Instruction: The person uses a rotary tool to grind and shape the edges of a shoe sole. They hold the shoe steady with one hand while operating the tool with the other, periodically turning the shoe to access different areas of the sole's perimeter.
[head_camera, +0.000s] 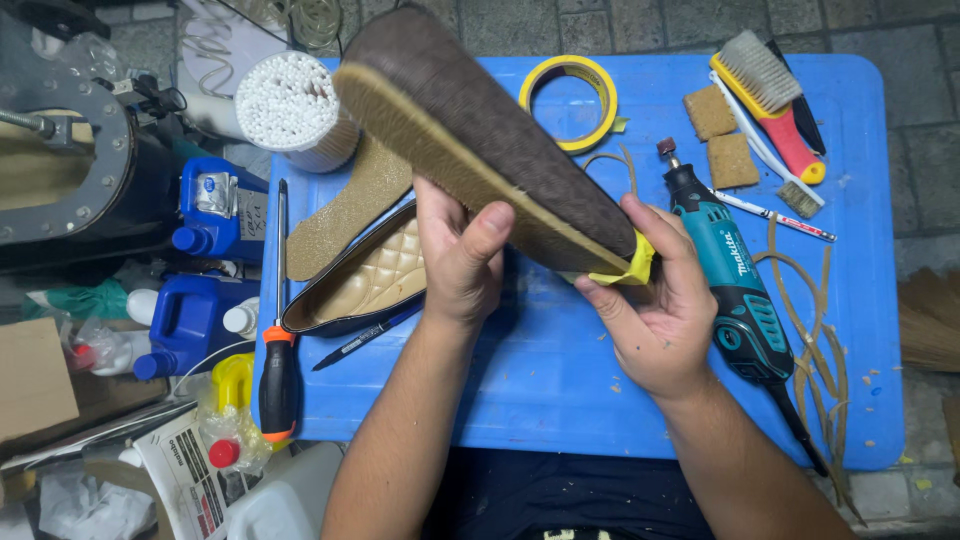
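Both hands held one shoe (500, 130) above the blue surface (560, 380), sole edge turned toward the camera, toe up at 11 o'clock and heel down at 4 o'clock. The upper was dark brown and fuzzy; the sole edge was tan.

Left hand (455, 260): gripped the shoe at mid-length from below, thumb pressed flat on the sole edge, the other fingers wrapped behind and out of sight. Fingers closed on the shoe.

Right hand (660, 300): held the heel end, thumb and fingers pinching the shoe where a strip of yellow tape (630, 265) wrapped the heel.

On the surface at 9 o'clock of the left hand lay a second shoe (360, 280), opening up, its quilted tan insole showing. A loose tan sole (345, 215) lay just beside it at 12 o'clock. A screwdriver (278, 370) with black and orange handle lay at the left edge of the surface; a pen (365, 340) lay just below the second shoe.

At 3 o'clock of the right hand lay a teal rotary tool (725, 280), tip toward 11 o'clock. A roll of yellow tape (568, 100) sat at 12 o'clock. Two tan blocks (720, 135) and brushes (775, 95) lay at 1 o'clock. Thin tan strips (815, 330) curled at the right edge.

Off the surface at 10 o'clock stood a bundle of white rods (290, 105) and blue jugs (215, 210).
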